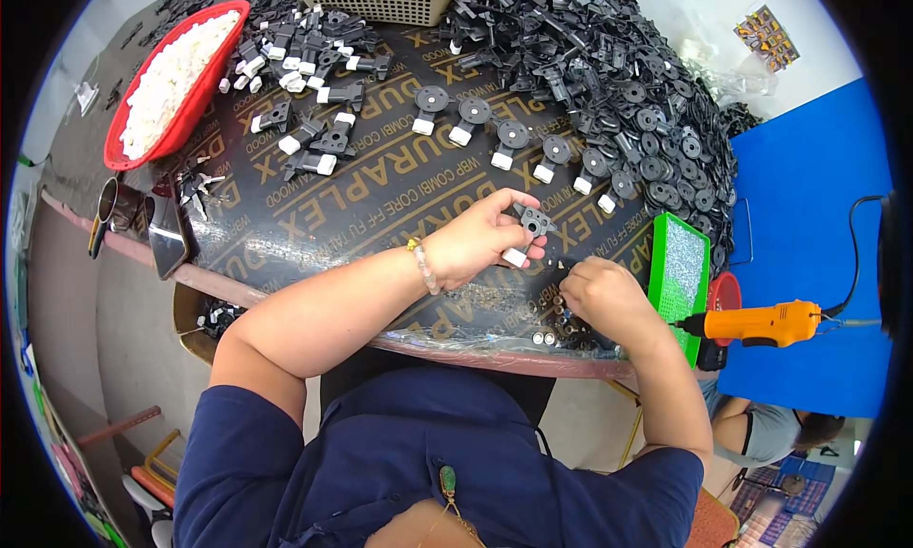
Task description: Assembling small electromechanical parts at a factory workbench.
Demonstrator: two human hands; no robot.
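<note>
The left hand (478,241) pinches a black part (536,220) above the worktop (323,205), long axis slanting, its white block (514,258) toward the near edge. Just right and nearer that edge, the right hand (606,298) curls low; whether it grips anything, I cannot tell.

Bright light, glare on the tabletop (285,234), edges bowed.

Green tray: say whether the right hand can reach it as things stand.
Probably yes: nothing evident stands between the right hand and the green tray beside it, though the orange power tool overlaps the tray's near end.
</note>
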